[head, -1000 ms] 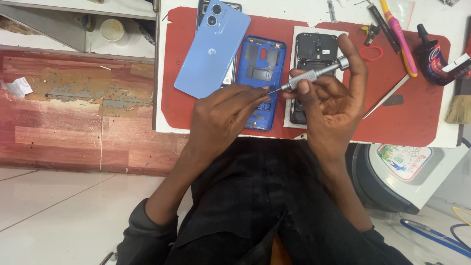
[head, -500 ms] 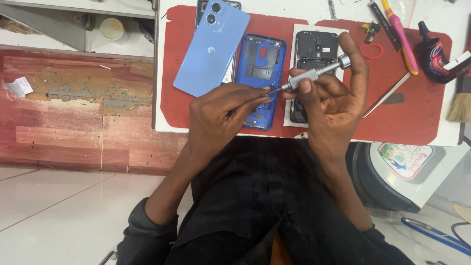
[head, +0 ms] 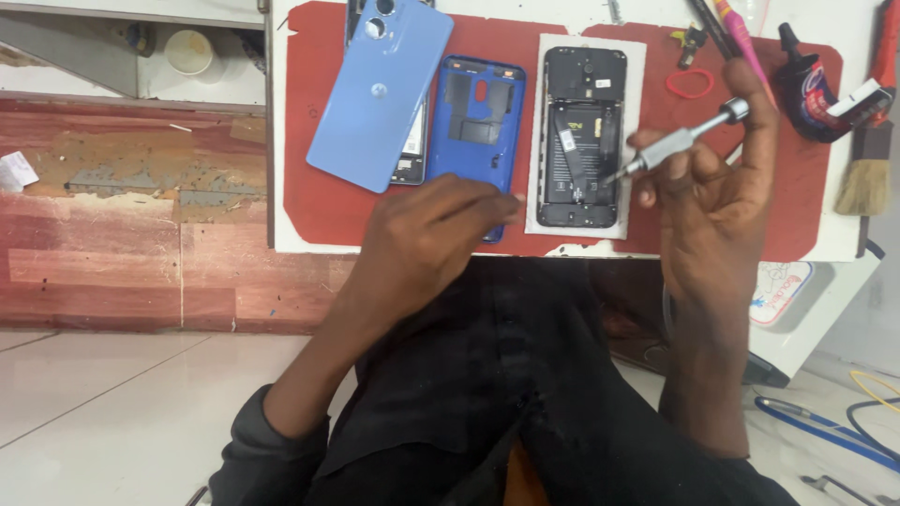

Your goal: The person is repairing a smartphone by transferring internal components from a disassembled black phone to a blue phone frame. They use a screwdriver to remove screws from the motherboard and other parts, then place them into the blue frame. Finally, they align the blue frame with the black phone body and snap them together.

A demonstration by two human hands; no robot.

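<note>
My right hand (head: 714,201) holds a small silver screwdriver (head: 677,142), index finger on its cap, its tip just over the right edge of an opened black phone (head: 583,136) lying on a white sheet. My left hand (head: 427,239) hovers near the table's front edge with fingers pinched together, touching the lower end of a blue inner phone frame (head: 476,126). A light blue back cover (head: 380,89) leans over another phone at the left. All lie on a red mat (head: 323,192).
At the right of the mat lie a red rubber band (head: 690,82), a dark glue bottle (head: 806,89), a brush (head: 864,173) and pens (head: 729,30). A wooden panel (head: 131,225) and tiled floor lie left; cables (head: 844,436) trail at bottom right.
The hands have come apart: my right hand moved the screwdriver right, over the black phone, and my left hand let go of its tip and dropped toward the table's edge.
</note>
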